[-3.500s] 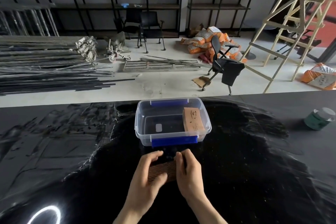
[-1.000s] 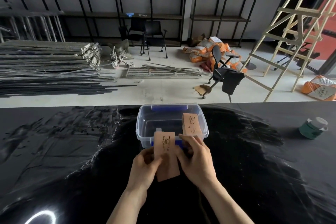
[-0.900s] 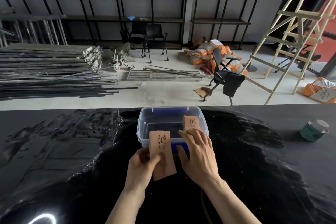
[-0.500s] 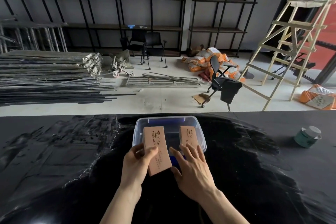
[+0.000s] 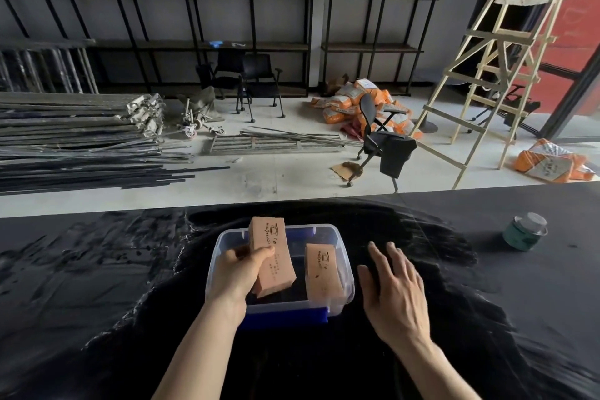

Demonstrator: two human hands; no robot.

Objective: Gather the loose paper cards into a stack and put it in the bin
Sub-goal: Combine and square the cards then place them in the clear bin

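The left hand's fingers (image 5: 259, 253) are curling round a stack (image 5: 272, 256) of brown printed cards, the thumb lying across its printed face and the other fingers hidden behind it, so the left hand (image 5: 238, 273) is gripping the stack and holding it tilted over the left half of the bin (image 5: 344, 297), its lower end dipping inside the bin's walls and its upper end rising above the far rim; whether it is touching the bin's floor cannot be told. The right hand (image 5: 393, 292) is hanging just right of the bin with fingers spread and nothing in them, palm facing down above the black table (image 5: 97, 286). A second stack (image 5: 321, 268) is lying inside the bin against its right wall. The bin is clear plastic with a blue latch (image 5: 285, 318) on its near side, sitting near the table's middle. Well to the right of the bin a green tin (image 5: 524, 232) is standing on the table. Beyond the bin, past the table's far edge, a wooden ladder (image 5: 487, 68) is standing on the floor to the right
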